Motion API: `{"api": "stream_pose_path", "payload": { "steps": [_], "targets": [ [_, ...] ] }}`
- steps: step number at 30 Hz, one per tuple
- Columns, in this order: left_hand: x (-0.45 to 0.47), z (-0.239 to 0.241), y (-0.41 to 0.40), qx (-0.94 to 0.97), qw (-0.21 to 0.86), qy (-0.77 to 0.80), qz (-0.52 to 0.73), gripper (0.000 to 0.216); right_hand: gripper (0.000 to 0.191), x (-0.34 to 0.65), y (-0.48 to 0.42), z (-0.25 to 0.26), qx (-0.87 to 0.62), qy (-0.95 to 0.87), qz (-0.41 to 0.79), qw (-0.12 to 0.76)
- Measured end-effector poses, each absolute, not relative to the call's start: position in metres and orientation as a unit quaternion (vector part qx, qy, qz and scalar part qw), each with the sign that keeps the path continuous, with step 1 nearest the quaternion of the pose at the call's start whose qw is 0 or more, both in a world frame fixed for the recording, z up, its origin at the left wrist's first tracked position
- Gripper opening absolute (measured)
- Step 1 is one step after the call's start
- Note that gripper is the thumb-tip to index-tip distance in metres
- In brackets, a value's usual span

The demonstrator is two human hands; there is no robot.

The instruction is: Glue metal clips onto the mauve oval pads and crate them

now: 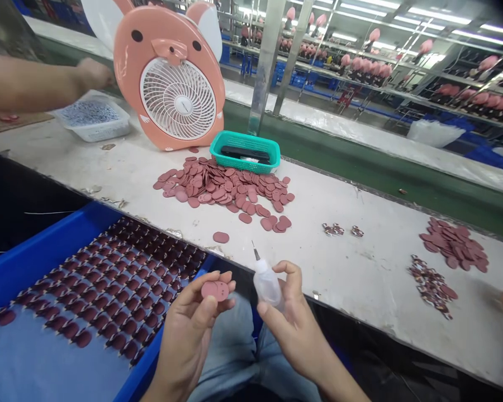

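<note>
My left hand (pixel 195 324) pinches a small pink oval disc (pixel 215 290) between thumb and fingertips, held flat above my lap. My right hand (pixel 291 312) is wrapped round a small clear squeeze bottle (pixel 266 282) with a thin needle tip pointing up. The two hands are close together at the near edge of the white workbench (pixel 360 268). A heap of the same pink discs (pixel 224 190) lies on the bench beyond them, with one loose disc (pixel 221 237) nearer me.
A blue tray (pixel 46 251) at my left holds rows of dark red discs. A pink animal-shaped fan (pixel 170 78), a teal basket (pixel 245 152) and a white basket (pixel 92 117) stand further back. Another person's arm (pixel 37 81) reaches in at top left. More disc piles (pixel 452 243) lie right.
</note>
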State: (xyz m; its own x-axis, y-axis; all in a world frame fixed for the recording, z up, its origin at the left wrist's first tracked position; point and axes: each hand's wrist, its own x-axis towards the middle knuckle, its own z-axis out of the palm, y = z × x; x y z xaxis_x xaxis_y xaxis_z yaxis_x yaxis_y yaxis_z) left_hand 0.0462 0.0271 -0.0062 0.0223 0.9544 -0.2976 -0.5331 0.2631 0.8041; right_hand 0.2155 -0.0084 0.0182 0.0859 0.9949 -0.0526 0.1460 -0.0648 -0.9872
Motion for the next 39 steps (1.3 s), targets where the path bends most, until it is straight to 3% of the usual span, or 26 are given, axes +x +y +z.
{"api": "stream_pose_path", "payload": {
  "steps": [3,5,10,15,18,25,30,39],
  "targets": [
    [0.043,0.001,0.027,0.188,0.702,0.421,0.544,0.035,0.033,0.236,-0.02,0.028,-0.594,-0.576,0.338,0.449],
    [0.044,0.007,0.024,0.173,0.715,0.417,0.534,0.04,0.031,0.243,-0.026,0.031,-0.575,-0.578,0.296,0.498],
    [0.052,0.024,0.015,0.152,0.715,0.445,0.517,0.047,0.047,0.233,-0.036,0.025,-0.521,-0.516,0.246,0.633],
    [0.052,0.03,0.011,0.152,0.717,0.446,0.513,0.047,0.045,0.211,-0.039,0.022,-0.517,-0.557,0.168,0.628],
    [0.05,0.027,0.011,0.166,0.723,0.436,0.51,0.045,0.05,0.207,-0.039,0.022,-0.523,-0.564,0.17,0.617],
    [0.045,0.022,0.011,0.197,0.72,0.432,0.507,0.039,0.036,0.203,-0.035,0.031,-0.508,-0.55,0.214,0.627],
    [0.04,0.011,0.012,0.223,0.744,0.387,0.497,0.037,0.035,0.204,-0.033,0.035,-0.53,-0.562,0.181,0.608],
    [0.052,0.036,0.008,0.156,0.709,0.44,0.528,0.04,0.038,0.2,-0.033,0.035,-0.511,-0.542,0.209,0.633]
  ]
}}
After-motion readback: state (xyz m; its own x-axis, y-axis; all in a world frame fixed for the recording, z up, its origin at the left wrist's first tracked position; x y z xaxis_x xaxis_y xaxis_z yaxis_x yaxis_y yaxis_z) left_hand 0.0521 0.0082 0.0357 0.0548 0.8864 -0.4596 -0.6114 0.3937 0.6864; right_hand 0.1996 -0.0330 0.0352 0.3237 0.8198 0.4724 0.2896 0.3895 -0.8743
